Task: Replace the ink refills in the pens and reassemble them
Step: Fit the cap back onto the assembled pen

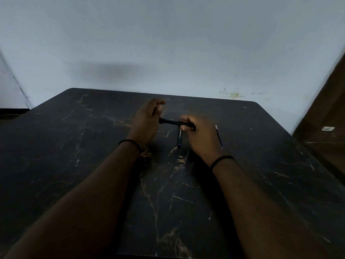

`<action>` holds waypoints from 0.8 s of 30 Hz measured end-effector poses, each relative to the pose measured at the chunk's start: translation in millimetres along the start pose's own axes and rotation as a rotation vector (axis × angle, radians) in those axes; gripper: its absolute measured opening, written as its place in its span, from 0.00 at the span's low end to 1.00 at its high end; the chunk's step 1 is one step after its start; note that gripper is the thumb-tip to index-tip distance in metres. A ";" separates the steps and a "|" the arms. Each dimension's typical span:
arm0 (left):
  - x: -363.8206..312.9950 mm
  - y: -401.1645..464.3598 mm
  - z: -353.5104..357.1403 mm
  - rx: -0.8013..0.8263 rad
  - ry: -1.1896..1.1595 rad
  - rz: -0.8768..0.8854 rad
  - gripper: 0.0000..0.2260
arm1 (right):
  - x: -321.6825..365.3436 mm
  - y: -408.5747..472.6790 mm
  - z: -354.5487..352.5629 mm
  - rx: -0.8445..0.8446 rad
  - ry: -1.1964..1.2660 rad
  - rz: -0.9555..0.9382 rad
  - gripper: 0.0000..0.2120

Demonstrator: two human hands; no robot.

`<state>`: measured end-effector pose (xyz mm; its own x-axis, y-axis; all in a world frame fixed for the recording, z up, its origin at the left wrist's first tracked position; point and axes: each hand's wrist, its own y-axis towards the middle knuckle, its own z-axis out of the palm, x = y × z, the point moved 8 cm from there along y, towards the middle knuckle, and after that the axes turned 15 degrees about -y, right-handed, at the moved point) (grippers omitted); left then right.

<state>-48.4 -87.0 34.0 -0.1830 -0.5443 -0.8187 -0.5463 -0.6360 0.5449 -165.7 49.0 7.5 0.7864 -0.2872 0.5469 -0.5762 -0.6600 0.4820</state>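
A black pen [170, 122] is held level above the table between both hands. My left hand [147, 120] grips its left end, with the upper fingers curled loosely above it. My right hand [200, 135] grips the pen's right end in curled fingers. Beneath the hands a second dark pen [179, 138] with white lettering lies on the table, its blue tip pointing toward me. A thin ink refill [219, 137] with a white end lies on the table just right of my right hand.
The black marble-patterned table [93, 165] reaches to a pale wall at the back. A brown wooden door or cabinet [328, 116] stands at the right edge. Each wrist wears a black band.
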 end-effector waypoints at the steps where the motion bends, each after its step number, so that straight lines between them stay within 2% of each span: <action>1: 2.1 1.0 -3.0 -0.054 -0.058 -0.036 0.09 | 0.2 -0.6 -1.3 0.008 0.038 0.031 0.10; 4: 15.2 -2.8 -10.8 -0.202 -0.337 -0.224 0.06 | -1.0 -2.2 -6.1 -0.008 0.067 0.088 0.07; 7: 25.4 -11.3 -7.2 -0.208 -0.568 -0.390 0.08 | -1.9 -4.2 -6.7 -0.015 0.127 0.114 0.07; 11: 26.0 -15.8 -2.3 -0.192 -0.789 -0.442 0.06 | -4.4 -3.8 -5.3 -0.052 0.179 0.142 0.11; 15: 30.5 -14.7 1.3 -0.149 -0.800 -0.468 0.07 | -5.7 -3.6 -3.4 -0.032 0.149 0.156 0.10; 19: 35.8 -12.8 0.4 -0.133 -0.806 -0.468 0.06 | -0.8 -7.8 -0.3 0.018 0.091 0.124 0.18; 24: 38.3 -10.8 2.1 -0.098 -0.813 -0.468 0.06 | 3.1 -8.3 -1.1 0.018 0.076 0.141 0.20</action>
<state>-51.2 -99.8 -3.6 -0.4971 0.3029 -0.8131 -0.6439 -0.7569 0.1117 -158.7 54.4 6.0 0.6785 -0.3250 0.6588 -0.6752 -0.6292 0.3851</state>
